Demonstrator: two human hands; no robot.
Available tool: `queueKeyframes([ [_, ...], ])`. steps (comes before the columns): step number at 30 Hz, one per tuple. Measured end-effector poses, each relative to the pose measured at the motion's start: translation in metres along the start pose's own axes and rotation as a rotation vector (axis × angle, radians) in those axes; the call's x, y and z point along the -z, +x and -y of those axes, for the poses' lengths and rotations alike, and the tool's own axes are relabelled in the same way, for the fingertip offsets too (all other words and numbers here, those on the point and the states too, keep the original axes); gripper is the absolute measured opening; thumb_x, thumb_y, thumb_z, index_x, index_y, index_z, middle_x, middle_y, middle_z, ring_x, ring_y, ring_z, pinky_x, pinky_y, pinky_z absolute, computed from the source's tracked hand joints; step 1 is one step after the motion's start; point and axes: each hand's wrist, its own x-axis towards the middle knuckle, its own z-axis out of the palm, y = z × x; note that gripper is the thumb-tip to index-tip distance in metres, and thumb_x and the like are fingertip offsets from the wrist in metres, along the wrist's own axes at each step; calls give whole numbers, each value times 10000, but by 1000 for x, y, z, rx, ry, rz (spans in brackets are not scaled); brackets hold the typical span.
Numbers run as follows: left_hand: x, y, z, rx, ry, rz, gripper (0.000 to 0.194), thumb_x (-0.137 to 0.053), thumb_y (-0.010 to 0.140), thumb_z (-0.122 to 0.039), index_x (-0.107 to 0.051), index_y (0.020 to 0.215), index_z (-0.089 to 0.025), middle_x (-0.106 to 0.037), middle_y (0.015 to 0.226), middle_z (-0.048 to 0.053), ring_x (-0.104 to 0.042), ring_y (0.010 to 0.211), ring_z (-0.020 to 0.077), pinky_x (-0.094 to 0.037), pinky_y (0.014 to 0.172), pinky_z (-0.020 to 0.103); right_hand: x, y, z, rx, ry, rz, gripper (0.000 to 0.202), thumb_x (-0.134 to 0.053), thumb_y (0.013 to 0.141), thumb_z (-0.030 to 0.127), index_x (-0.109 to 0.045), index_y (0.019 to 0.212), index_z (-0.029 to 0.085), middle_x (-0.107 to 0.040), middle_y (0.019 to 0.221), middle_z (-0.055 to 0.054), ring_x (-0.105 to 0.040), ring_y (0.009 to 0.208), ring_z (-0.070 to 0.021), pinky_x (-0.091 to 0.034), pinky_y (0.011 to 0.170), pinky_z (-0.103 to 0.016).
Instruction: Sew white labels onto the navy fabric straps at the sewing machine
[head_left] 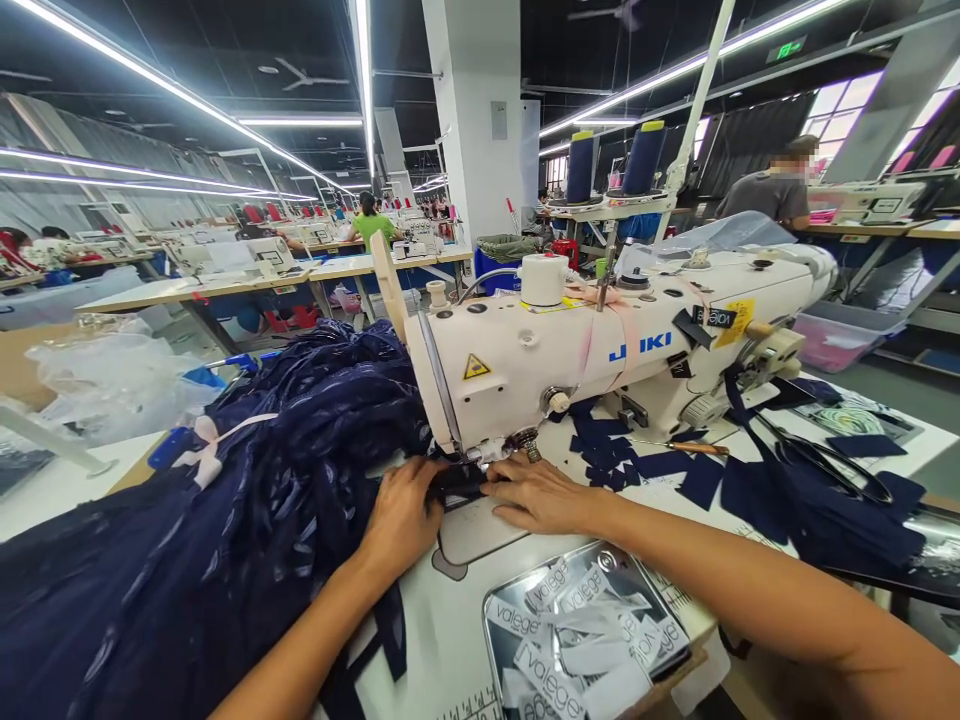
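Observation:
A white sewing machine (525, 370) with blue lettering stands in the middle. Under its needle end lies a strip of dark navy fabric (461, 488). My left hand (407, 510) presses on the fabric just left of the needle, with its fingertips partly hidden by the cloth. From the right, my right hand (536, 495) reaches to the same strip, its fingers bent beside the presser foot; what its fingertips touch is hard to make out. A large heap of navy fabric (277, 500) spreads left of the machine.
A metal tray (491, 640) of white printed labels sits in front. Navy fabric pieces (757, 495), black scissors (840, 460) and an orange-handled tool (697, 448) lie at right. Thread cones (641, 160) stand behind. Persons sit at other machines farther back.

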Motion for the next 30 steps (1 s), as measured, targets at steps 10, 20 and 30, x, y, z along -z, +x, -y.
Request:
queueKeyframes([
  [10,-1,-5,-27,-254,68,54,234,-432,784,-88,-611,910,-172,-612,832,55,-524,788,196,-384,734,382,-6,1,-13,2,210,-70,234,-488,814,150,-615,1009,180,-580,1028,-65,-528,943,-162,-403,839,-303],
  [20,1,-7,-20,-297,4,124,297,-419,797,-69,-590,1013,-181,-609,1064,68,-494,1031,237,-370,863,439,1,-2,-9,137,-76,-37,268,-408,841,142,-572,1052,160,-566,996,-76,-513,850,-175,-432,713,-292],
  [30,3,-9,-16,-319,17,205,391,-375,763,-19,-561,1076,-161,-591,1126,85,-501,1079,255,-324,931,535,4,-1,-9,173,-134,-17,268,-415,836,142,-541,1072,154,-546,1004,-74,-482,831,-165,-409,679,-285],
])
